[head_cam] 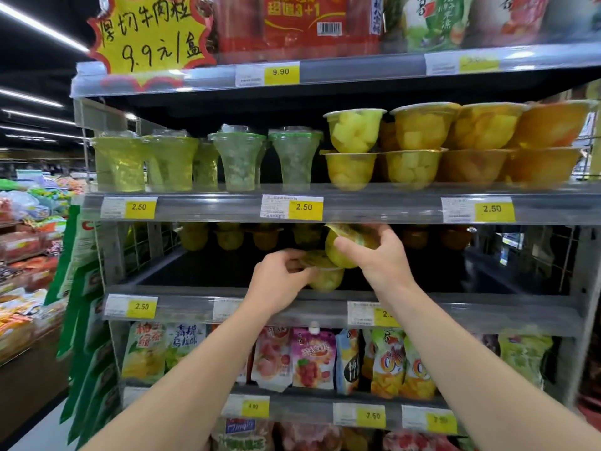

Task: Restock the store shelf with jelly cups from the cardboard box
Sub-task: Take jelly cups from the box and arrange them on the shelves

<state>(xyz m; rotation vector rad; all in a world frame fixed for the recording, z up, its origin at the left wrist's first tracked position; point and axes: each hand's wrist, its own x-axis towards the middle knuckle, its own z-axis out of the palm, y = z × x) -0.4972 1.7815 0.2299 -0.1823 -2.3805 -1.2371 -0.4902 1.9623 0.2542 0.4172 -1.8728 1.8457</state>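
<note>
My right hand (pixel 377 255) grips a yellow jelly cup (pixel 341 247), tilted on its side, just under the front rail of the middle shelf. My left hand (pixel 283 281) holds a second yellow jelly cup (pixel 325 278) by its lid edge, right below the first, at the front of the dark shelf floor (pixel 211 268). The two cups touch. Several yellow and orange cups (pixel 227 237) stand in a row at the back of that same shelf. The cardboard box is not in view.
Above, a shelf holds green tall cups (pixel 234 157) and stacked yellow fruit cups (pixel 419 148). Below hang jelly pouches (pixel 312 359). Price rails (pixel 305 208) front each shelf. A wire side panel (pixel 140 242) bounds the left; snack bins (pixel 26 242) stand far left.
</note>
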